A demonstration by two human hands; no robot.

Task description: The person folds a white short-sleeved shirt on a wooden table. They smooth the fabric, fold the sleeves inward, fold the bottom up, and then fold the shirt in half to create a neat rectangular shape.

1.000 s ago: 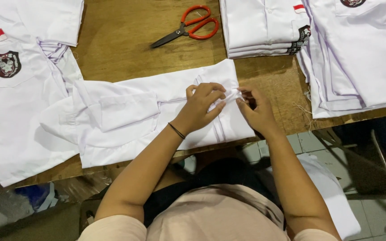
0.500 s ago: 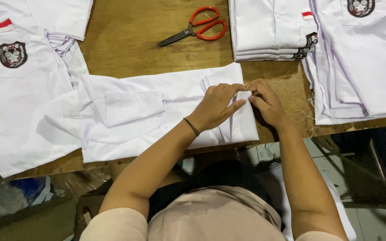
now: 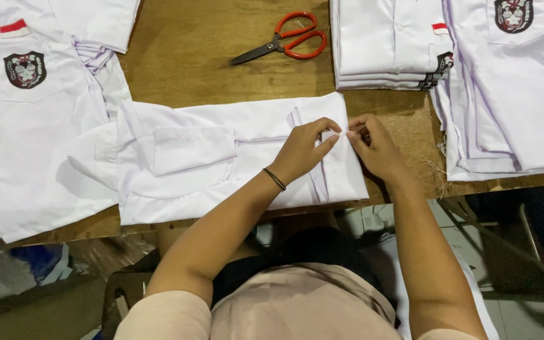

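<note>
head view: white folded shirt (image 3: pixel 221 157) lies flat, left hand (image 3: pixel 303 151) and right hand (image 3: pixel 376 148) grips pinching its edge.

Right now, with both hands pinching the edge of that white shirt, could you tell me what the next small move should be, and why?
Probably press the pinched bit flat. The left hand and right hand meet fingertip to fingertip at the right end of the folded white shirt, which lies on the wooden table; the cloth there stands slightly raised, while the rest lies flat. The scissors lie apart, untouched.

white folded shirt (image 3: pixel 221 157), flat on table edge
</note>
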